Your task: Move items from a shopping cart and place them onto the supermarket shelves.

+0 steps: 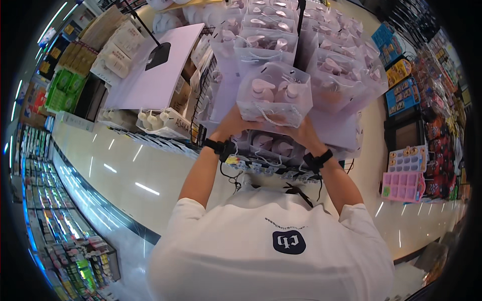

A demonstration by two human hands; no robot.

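A translucent frosted gift bag [276, 104] with a white rope handle is held up between my two hands. Two pink pump bottles [263, 90] stand inside it, their pump heads showing at the top. My left hand [235, 123] grips the bag's lower left side, its fingers partly behind the plastic. Around the lower right side closes my right hand [303, 132]. More frosted bags [268, 42] with pink pump bottles stand in rows on the lilac display table [334, 128] just beyond. Below the held bag, similar bags [271, 143] sit on a lower rack level.
To the left is a lilac-topped stand [168, 65] with boxed pump bottles [153, 120] along its front. Green baskets [65, 83] stand farther left. On the right are hanging packets [437, 135] and a pink compartment tray [401, 186]. A thin black post [300, 20] rises among the bags.
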